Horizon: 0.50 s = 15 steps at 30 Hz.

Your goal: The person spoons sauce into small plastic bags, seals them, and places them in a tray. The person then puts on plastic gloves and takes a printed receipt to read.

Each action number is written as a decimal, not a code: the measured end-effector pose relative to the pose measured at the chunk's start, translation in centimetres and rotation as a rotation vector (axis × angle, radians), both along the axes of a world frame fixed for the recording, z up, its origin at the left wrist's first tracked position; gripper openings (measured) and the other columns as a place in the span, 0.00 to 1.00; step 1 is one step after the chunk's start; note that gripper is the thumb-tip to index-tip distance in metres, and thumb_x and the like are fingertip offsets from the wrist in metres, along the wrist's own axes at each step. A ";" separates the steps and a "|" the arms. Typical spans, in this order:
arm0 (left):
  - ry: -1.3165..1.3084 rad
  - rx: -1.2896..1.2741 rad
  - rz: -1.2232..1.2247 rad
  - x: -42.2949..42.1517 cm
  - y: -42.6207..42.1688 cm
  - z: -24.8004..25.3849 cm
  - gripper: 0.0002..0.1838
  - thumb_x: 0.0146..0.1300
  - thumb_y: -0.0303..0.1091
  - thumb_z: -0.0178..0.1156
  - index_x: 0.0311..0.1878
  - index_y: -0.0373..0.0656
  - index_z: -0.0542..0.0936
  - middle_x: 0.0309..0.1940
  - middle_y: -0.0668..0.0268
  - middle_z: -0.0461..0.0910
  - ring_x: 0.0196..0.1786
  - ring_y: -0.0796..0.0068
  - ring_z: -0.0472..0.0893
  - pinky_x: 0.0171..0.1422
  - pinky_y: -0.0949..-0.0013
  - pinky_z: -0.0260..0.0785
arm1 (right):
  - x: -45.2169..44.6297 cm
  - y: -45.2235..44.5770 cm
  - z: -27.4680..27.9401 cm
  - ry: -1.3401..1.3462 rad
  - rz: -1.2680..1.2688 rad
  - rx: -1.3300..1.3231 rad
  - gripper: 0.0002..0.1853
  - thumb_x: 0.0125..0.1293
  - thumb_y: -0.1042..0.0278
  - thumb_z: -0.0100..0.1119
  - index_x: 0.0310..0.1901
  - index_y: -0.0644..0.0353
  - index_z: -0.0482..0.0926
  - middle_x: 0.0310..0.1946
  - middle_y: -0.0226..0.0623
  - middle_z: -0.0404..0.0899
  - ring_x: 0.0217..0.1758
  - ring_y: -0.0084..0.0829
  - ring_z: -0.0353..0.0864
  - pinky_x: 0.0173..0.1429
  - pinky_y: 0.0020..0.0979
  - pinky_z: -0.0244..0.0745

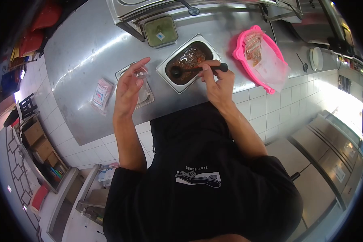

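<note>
My right hand (218, 82) holds the handle of a black ladle (195, 70) between thumb and fingers. The ladle's round bowl rests at the left side of a steel pan (171, 84) with dark, oily food (191, 56) in it. My left hand (130, 86) is raised over a shallow metal tray (146, 97), left of the pan, its fingers spread; something clear and thin shows near its fingertips, too faint to make out. A sealed plastic packet (102, 94) lies on the steel table to the left of this tray.
A lidded green container (160, 31) stands behind the pan. At the right is a pink basket (241, 52) with packets and a plastic bag. Scissors (303, 64) and a white dish (316, 59) lie farther right. A metal rack (129, 28) stands at the back.
</note>
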<state>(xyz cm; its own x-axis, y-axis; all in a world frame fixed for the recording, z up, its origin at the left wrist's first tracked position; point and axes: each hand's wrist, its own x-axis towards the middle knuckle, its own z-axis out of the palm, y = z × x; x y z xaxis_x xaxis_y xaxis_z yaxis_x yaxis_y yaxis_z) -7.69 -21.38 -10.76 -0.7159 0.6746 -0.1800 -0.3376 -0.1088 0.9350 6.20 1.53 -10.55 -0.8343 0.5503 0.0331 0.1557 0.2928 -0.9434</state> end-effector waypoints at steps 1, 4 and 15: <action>0.042 -0.031 -0.005 -0.3 0.1 -0.1 0.43 0.62 0.53 0.69 0.72 0.30 0.71 0.52 0.67 0.75 0.60 0.74 0.71 0.71 0.68 0.56 | -0.3 -0.6 -0.5 0.004 -0.027 -0.070 0.07 0.73 0.71 0.60 0.43 0.67 0.83 0.28 0.38 0.85 0.30 0.26 0.86 0.35 0.28 0.78; 0.137 -0.103 -0.057 -1.0 0.1 -0.4 0.42 0.61 0.52 0.70 0.71 0.32 0.73 0.54 0.67 0.76 0.61 0.75 0.71 0.72 0.67 0.55 | -0.7 -0.9 -2.2 -0.002 -0.002 -0.013 0.07 0.75 0.75 0.58 0.42 0.68 0.83 0.28 0.38 0.85 0.28 0.24 0.85 0.34 0.26 0.79; 0.107 -0.050 0.030 -0.7 0.9 0.0 0.31 0.62 0.41 0.69 0.65 0.35 0.79 0.56 0.64 0.79 0.61 0.73 0.74 0.70 0.68 0.60 | -0.5 -1.2 -2.0 -0.041 -0.004 0.104 0.06 0.70 0.72 0.62 0.40 0.65 0.84 0.26 0.45 0.83 0.23 0.38 0.83 0.29 0.34 0.74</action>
